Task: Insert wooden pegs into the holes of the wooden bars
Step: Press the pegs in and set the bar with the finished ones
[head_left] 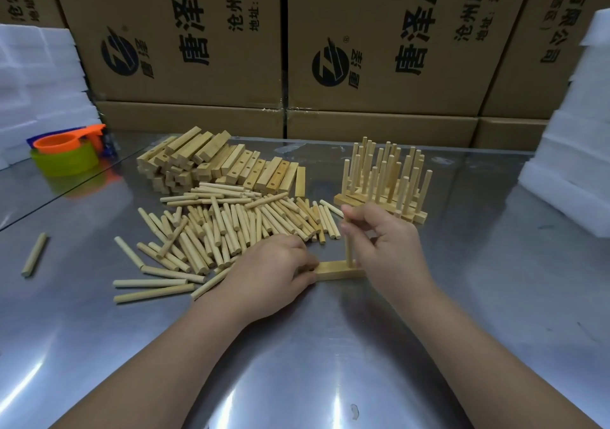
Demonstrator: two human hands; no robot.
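On the steel bench [330, 346], a short wooden bar [333, 268] lies flat in front of the person. The left hand [274, 263] grips the bar's left end with curled fingers [305, 277]. The right hand [386, 244] pinches a peg [348, 250] that stands upright in the bar. A pile of loose pegs [231, 227] lies just behind the left hand, a stack of bars [224, 164] beyond it, and pegged bars [386, 181] behind the right hand.
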